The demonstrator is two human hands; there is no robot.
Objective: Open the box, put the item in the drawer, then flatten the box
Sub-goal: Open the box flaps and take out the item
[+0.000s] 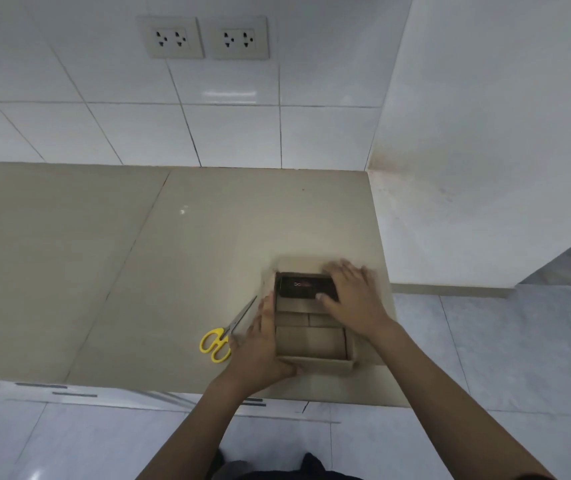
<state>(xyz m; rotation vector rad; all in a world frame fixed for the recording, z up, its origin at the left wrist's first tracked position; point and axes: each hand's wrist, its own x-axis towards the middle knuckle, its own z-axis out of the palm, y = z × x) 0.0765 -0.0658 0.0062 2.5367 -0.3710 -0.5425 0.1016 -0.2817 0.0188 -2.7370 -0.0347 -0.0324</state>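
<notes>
An open brown cardboard box (311, 344) stands near the front right corner of the beige counter (173, 254), flaps spread outward. Inside, at its far end, lies a small dark item (299, 286) with a faint logo on top. My left hand (259, 344) presses flat against the box's left wall and front corner. My right hand (353, 299) reaches into the box from the right, fingers spread over the right end of the dark item, thumb at its near edge. Whether the item is lifted off the box floor I cannot tell.
Yellow-handled scissors (223, 336) lie on the counter just left of the box, partly under my left hand. Dark drawer handles (72, 394) show below the counter's front edge. A white tiled wall with two socket plates (207, 38) rises behind; a white wall bounds the right.
</notes>
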